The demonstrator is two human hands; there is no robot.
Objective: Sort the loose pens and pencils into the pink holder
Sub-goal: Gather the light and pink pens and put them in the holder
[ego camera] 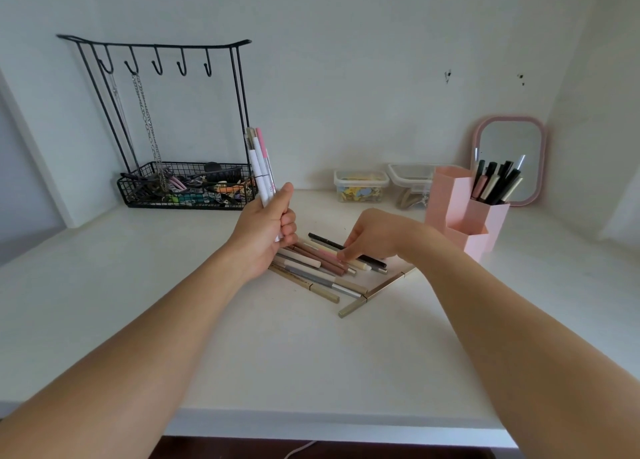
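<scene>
Left hand (268, 228) grips a bundle of white pens (260, 162) upright; right hand (372, 235) fingers seemingly pinch a pen in the loose pile (322, 268) mid-table.

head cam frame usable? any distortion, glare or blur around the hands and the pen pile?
Head view: strong wide-angle bending, forearms stretched, black wire rack leaning. Soft, even light, faint shadows only. Small glare streaks on the pink mirror. Right hand slightly soft at the loose pens; left hand and its white pens read sharp, as does the pink holder.

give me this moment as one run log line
left hand: holds white pens upright | right hand: reaching loose pile | pink holder: dark pens inside
</scene>
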